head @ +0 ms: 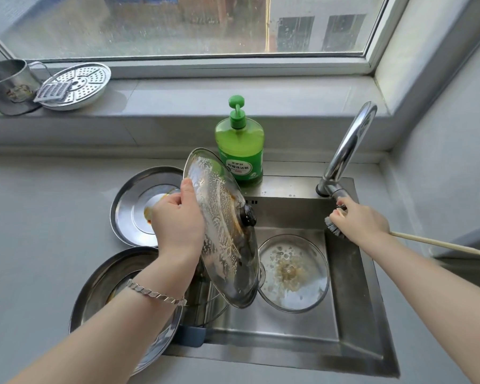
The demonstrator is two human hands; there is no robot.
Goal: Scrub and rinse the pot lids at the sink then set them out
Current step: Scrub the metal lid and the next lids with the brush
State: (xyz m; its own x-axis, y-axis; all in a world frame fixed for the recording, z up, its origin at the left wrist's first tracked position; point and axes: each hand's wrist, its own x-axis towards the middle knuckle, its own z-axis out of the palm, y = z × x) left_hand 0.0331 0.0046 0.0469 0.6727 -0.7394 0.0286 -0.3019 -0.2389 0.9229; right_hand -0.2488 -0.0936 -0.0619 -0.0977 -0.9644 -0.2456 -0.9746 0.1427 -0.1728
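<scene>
On the windowsill's left end we see a steel mug (7,84). Just right of it a perforated steamer plate (79,79) leans, with a small grater (53,92) resting against it.

On the counter, along the sink's left edge, lie two shallow steel dishes. The far dish (135,214) has an orange smear in its hollow. The near dish (94,289) overlaps the sink's (352,314) front-left corner, and our left forearm with its bracelet (155,293) crosses above it.

Our left hand (178,220) grips the soapy glass lid (222,245). The thumb is pressed on the upper rim and the fingers are curled behind the glass. We hold this lid on edge, steeply tilted, above the sink's left side. It is streaked with suds and brown grease, and its black knob (248,214) faces right.

The green soap bottle (240,145) stands on the sink's back rim, just behind the lid. A second glass lid (293,273) lies flat in the basin, foam and residue pooled at its middle.

The faucet (347,148) rises from the sink's back-right corner. Our right hand (358,220) is at its foot, fingers curled round the brush (333,227). The bristles poke out to the left and the wooden handle runs off to the right. Whether the fingertips touch the faucet lever we cannot tell.
</scene>
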